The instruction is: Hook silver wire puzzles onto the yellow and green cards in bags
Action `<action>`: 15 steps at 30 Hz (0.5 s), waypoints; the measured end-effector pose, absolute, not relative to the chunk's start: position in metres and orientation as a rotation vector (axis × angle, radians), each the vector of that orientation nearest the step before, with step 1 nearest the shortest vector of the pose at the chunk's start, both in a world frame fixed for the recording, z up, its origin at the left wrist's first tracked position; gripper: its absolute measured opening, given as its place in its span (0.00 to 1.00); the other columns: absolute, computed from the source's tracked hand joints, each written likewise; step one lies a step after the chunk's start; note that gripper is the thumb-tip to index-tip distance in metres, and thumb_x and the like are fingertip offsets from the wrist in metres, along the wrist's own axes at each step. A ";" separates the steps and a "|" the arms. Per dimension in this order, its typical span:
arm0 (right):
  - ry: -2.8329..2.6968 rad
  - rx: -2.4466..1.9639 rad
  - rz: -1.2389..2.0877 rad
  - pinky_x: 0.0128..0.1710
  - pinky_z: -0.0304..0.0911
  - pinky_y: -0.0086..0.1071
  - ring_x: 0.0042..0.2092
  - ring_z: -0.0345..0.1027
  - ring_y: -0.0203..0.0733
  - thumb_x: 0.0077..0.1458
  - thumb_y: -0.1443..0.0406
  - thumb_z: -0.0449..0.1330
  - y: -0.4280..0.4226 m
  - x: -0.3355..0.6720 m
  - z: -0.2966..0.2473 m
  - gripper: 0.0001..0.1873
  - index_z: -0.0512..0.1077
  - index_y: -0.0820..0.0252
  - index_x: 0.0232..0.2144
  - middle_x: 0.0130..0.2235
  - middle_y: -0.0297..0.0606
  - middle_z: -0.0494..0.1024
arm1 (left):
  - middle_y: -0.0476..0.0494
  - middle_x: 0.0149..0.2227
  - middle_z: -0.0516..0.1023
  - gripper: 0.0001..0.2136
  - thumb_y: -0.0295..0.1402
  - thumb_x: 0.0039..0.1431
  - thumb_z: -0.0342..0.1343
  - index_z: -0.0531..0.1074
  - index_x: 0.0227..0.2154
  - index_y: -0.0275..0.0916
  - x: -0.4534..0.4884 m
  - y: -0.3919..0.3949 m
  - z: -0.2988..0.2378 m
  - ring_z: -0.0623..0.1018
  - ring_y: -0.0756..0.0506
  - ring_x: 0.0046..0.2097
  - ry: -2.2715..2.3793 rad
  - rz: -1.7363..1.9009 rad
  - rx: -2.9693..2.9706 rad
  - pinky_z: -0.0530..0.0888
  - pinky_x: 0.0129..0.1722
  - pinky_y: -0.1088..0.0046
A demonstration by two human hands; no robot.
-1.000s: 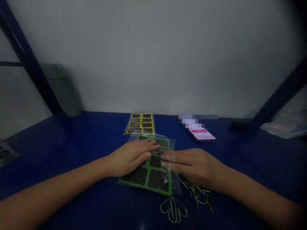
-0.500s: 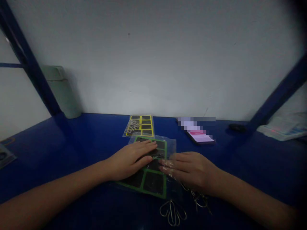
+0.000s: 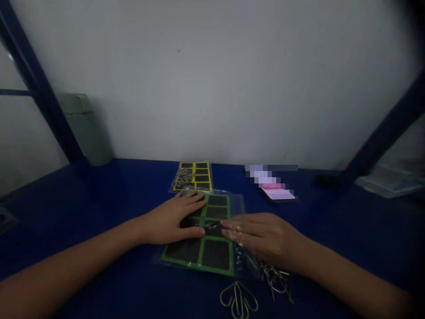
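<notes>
A white wall [image 3: 212, 88] is rising behind a blue desk [image 3: 99, 190], with a dark blue upright [image 3: 40, 84] slanting up on the left and a grey-green flask [image 3: 85, 128] standing against it. A phone [image 3: 277, 194] is lying face up near the back edge, its upper part pixelated. A yellow-framed sheet [image 3: 192, 176] in plastic is lying just behind a green-framed sheet [image 3: 199, 252] of black panels, which is sitting mid-desk in a clear plastic sleeve [image 3: 237, 206] directly under the hands. The person is working on this sheet, both forearms reaching in from either side. The left hand [image 3: 172, 221] is pressing down flat, its fingers spread across the panels. The right hand [image 3: 262, 237] is resting over the sheet's right side, fingers lying close together, their tips blurred against the plastic, so any pinch is impossible to tell. Loose bent-wire clips [image 3: 275, 279] are lying just below the right hand, beside a looped wire piece [image 3: 238, 301].
</notes>
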State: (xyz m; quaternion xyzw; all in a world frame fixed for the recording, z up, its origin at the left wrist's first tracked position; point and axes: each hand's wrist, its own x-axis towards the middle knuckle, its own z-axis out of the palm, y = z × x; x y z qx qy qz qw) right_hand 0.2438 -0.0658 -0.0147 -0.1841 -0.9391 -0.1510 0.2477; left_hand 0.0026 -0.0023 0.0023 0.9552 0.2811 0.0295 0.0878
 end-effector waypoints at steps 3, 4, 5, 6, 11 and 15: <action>-2.563 -0.493 -0.368 0.43 0.66 0.33 0.44 0.67 0.40 0.52 0.75 0.50 -0.064 0.242 -0.018 0.14 0.67 0.69 0.42 0.43 0.45 0.74 | 0.45 0.60 0.43 0.30 0.51 0.56 0.40 0.47 0.57 0.41 0.006 -0.005 0.000 0.45 0.41 0.61 0.824 0.103 2.832 0.47 0.57 0.57; -2.563 -0.492 -0.355 0.43 0.66 0.33 0.44 0.67 0.40 0.52 0.75 0.50 -0.063 0.242 -0.018 0.15 0.67 0.69 0.42 0.43 0.45 0.74 | 0.45 0.60 0.43 0.30 0.51 0.56 0.40 0.47 0.57 0.41 0.006 -0.005 -0.001 0.45 0.42 0.61 0.823 0.102 2.829 0.47 0.57 0.57; -2.570 -0.496 -0.341 0.43 0.65 0.32 0.44 0.67 0.40 0.51 0.76 0.50 -0.063 0.241 -0.019 0.15 0.67 0.69 0.42 0.43 0.45 0.73 | 0.45 0.60 0.43 0.30 0.51 0.56 0.40 0.47 0.57 0.42 0.006 -0.005 -0.001 0.45 0.42 0.61 0.825 0.102 2.826 0.47 0.57 0.57; -2.581 -0.505 -0.326 0.44 0.65 0.32 0.45 0.66 0.39 0.51 0.76 0.49 -0.062 0.241 -0.019 0.15 0.67 0.69 0.42 0.44 0.45 0.73 | 0.45 0.60 0.43 0.30 0.51 0.56 0.40 0.47 0.57 0.42 0.006 -0.005 -0.001 0.45 0.42 0.61 0.829 0.107 2.826 0.47 0.57 0.57; -2.626 -0.605 -0.246 0.41 0.65 0.32 0.44 0.67 0.38 0.52 0.75 0.48 -0.063 0.245 -0.014 0.17 0.66 0.67 0.44 0.45 0.43 0.73 | 0.46 0.60 0.44 0.27 0.50 0.57 0.40 0.48 0.57 0.43 0.004 -0.001 -0.004 0.45 0.42 0.61 0.826 0.153 2.831 0.49 0.57 0.58; -2.575 -0.858 -0.051 0.35 0.65 0.32 0.38 0.69 0.37 0.55 0.71 0.48 -0.067 0.261 -0.002 0.13 0.70 0.61 0.40 0.37 0.40 0.76 | 0.47 0.60 0.45 0.26 0.48 0.58 0.40 0.49 0.56 0.43 0.003 0.002 -0.006 0.46 0.43 0.60 0.863 0.190 2.827 0.50 0.57 0.61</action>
